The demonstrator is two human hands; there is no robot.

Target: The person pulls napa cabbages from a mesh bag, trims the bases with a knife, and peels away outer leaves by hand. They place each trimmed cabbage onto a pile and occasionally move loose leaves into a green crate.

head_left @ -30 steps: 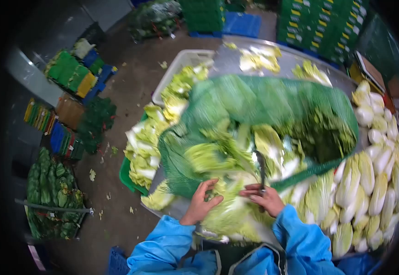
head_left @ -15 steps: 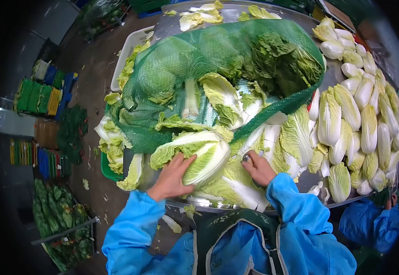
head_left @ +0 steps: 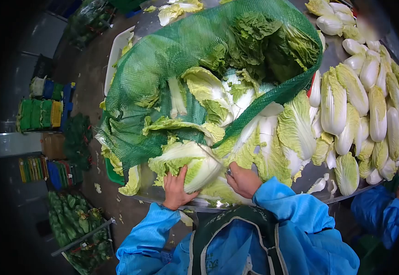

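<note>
A napa cabbage (head_left: 202,169) lies on its side at the table's front edge, its white base towards the right. My left hand (head_left: 177,190) grips its near left side, fingers over the leaves and thumb low along the front. My right hand (head_left: 244,181) is closed just right of the base, around what looks like a small knife; a bit of metal shows at the fingers, and a thin blade-like line crosses the base. Behind the cabbage, a green mesh bag (head_left: 158,50) lies with its mouth towards the right, with leafy heads inside. Loose cabbage leaves (head_left: 296,126) lie beside my right hand.
Trimmed napa cabbages (head_left: 334,103) are piled on the right of the metal table (head_left: 316,183). A white basket (head_left: 112,68) stands at the far left edge. Another person's blue sleeve (head_left: 369,206) shows at lower right. Crates (head_left: 34,113) stand on the floor.
The cabbage has turned slightly, its base now angled down to the right. My right hand has come left, close to the base. The view has shifted a little.
</note>
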